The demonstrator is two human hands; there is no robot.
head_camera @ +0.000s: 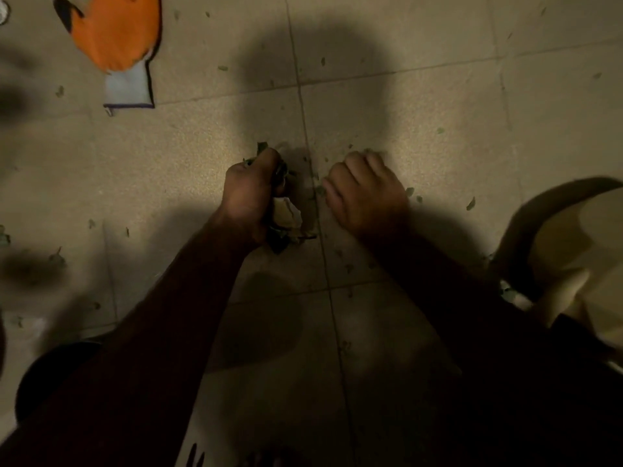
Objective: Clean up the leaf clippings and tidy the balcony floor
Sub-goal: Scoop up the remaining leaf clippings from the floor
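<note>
My left hand (251,193) grips a bunch of leaf clippings (285,220), dark green and pale dry pieces that stick out above and below the fist. It hovers low over the beige tiled floor (202,146). My right hand (365,190) is just to its right, fingers curled down onto the tile among small leaf bits (318,188); what lies under its fingers is hidden. Small green leaf scraps (470,203) are scattered across the tiles.
An orange and grey work glove (118,45) lies on the floor at the top left. A pale pot or container (580,251) stands at the right edge. A dark round object (50,375) sits at the lower left. Shadows cover much of the floor.
</note>
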